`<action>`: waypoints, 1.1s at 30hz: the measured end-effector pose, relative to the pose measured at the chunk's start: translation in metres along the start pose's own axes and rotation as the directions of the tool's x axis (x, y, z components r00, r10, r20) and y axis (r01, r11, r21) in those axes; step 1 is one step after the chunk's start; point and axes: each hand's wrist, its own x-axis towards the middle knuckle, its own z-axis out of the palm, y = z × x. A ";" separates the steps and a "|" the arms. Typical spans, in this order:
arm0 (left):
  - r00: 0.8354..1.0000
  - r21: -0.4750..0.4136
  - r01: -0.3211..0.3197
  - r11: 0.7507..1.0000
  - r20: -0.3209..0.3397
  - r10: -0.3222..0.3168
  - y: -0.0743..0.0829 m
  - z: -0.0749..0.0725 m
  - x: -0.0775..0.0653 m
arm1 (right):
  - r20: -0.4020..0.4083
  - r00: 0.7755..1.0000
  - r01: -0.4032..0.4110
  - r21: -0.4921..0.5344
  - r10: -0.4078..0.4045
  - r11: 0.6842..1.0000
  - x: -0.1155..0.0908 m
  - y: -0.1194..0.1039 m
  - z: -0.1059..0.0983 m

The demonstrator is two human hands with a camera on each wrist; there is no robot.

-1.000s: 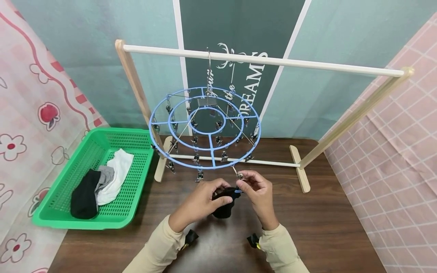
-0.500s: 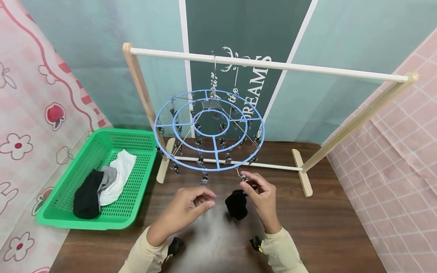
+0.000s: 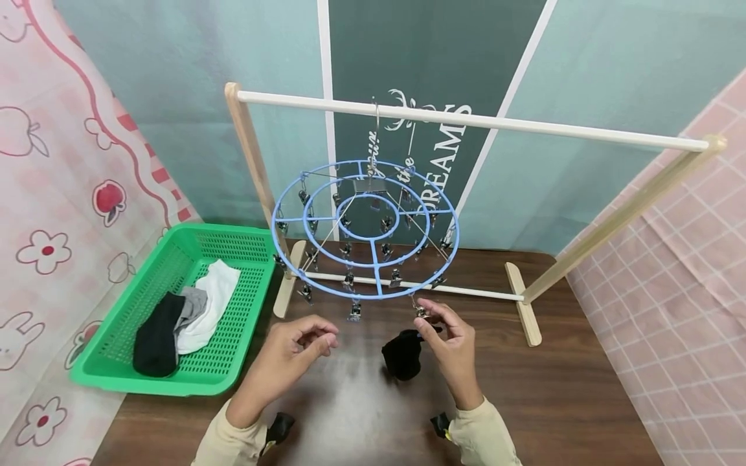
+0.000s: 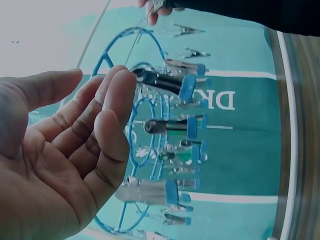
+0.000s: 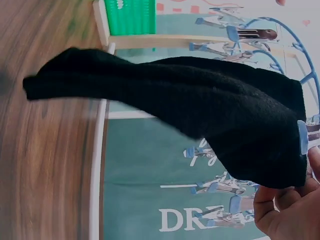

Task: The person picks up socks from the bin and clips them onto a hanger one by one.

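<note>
A round blue clip hanger (image 3: 375,268) hangs in front of me, with several metal clips with blue tips dangling below its rings. At its near edge my right hand (image 3: 453,346) pinches one clip (image 3: 421,312) between thumb and fingers. From that clip hangs a black sock (image 3: 402,356); the right wrist view shows the blue clip tip on the end of the black sock (image 5: 175,95). My left hand (image 3: 288,353) is to the left of the sock, holding nothing, its fingers loosely bent. In the left wrist view, the left hand (image 4: 65,155) has its palm visible beside the clips.
The hanger hooks over a white rail (image 3: 524,126) on a wooden stand (image 3: 253,155). On the left is a green basket (image 3: 146,386) with a black sock (image 3: 157,340), a grey piece (image 3: 195,304) and a white piece (image 3: 212,304). The table (image 3: 338,414) is brown wood.
My left hand has let go of the black sock and moved left, away from it. The sock now hangs from the clip, which my right hand still pinches.
</note>
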 end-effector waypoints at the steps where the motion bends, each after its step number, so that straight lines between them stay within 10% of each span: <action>1: 1.000 -0.006 -0.002 1.000 -0.014 0.002 -0.001 -0.001 -0.001 | -0.006 1.000 0.000 -0.019 0.000 1.000 -0.001 -0.001 0.000; 16: 0.972 -0.170 0.103 0.980 -0.190 -0.135 -0.020 -0.031 -0.006 | -0.090 0.990 0.095 -0.129 -0.108 0.987 0.003 -0.026 0.007; 24: 0.899 -0.231 0.249 0.941 -0.307 -0.313 -0.023 -0.048 -0.009 | -0.102 0.980 0.145 -0.209 -0.169 0.967 0.002 -0.025 0.008; 33: 0.847 -0.424 0.183 0.887 -0.390 -0.361 -0.031 -0.070 -0.015 | -0.119 0.968 0.192 -0.215 -0.221 0.957 0.002 -0.021 0.006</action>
